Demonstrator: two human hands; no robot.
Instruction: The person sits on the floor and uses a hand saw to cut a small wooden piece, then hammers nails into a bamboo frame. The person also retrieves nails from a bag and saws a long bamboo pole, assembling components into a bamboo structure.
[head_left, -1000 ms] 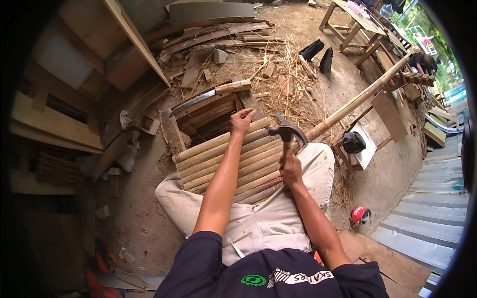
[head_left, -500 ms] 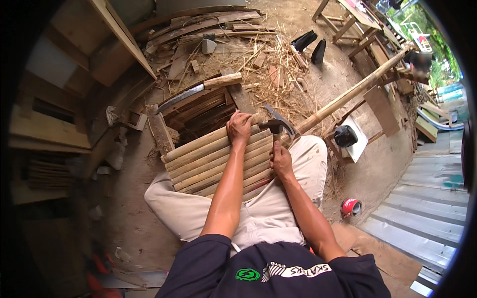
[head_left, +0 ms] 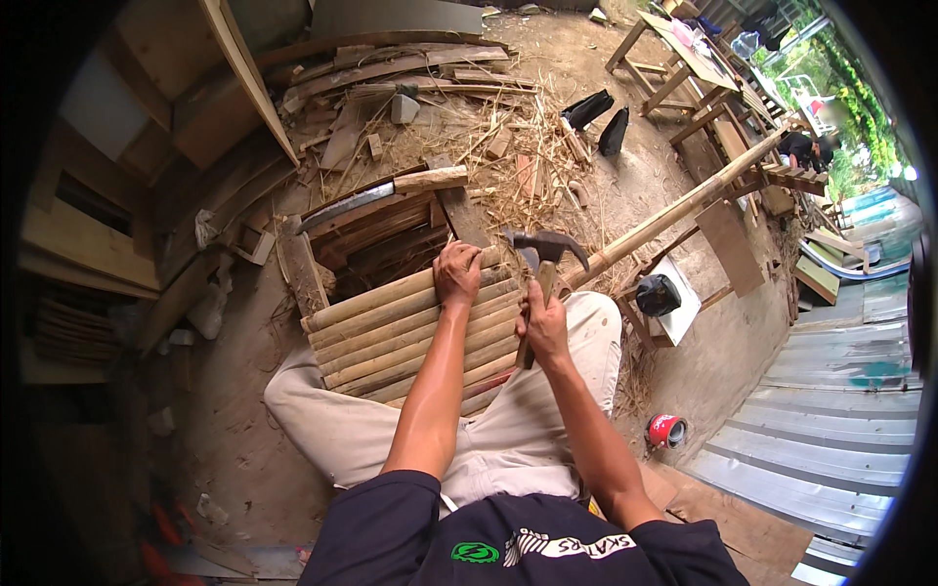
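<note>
A row of bamboo slats [head_left: 391, 337] lies side by side across a wooden frame [head_left: 305, 269] at my lap. My left hand [head_left: 457, 273] is closed over the farthest slat near its right end; whether its fingers also pinch something small is hidden. In my right hand [head_left: 543, 322] is a claw hammer [head_left: 549, 244], gripped by its wooden handle. The hammer's head is raised above the slats' right ends, apart from them. Behind it, a grey metal blade shows in part. A large knife [head_left: 352, 207] with a wooden handle rests along the frame's far edge.
A long bamboo pole [head_left: 674, 207] runs from my right knee to a wooden table [head_left: 689, 54]. Wood scraps [head_left: 410, 73] and shavings cover the ground ahead. A red can [head_left: 666, 431] and corrugated metal sheets [head_left: 821, 391] are at right; wooden shelving [head_left: 88, 234] stands left.
The hammer has risen from the slats' right ends and turned in my right hand. My left hand stays on the far slat. The whole view has shifted slightly.
</note>
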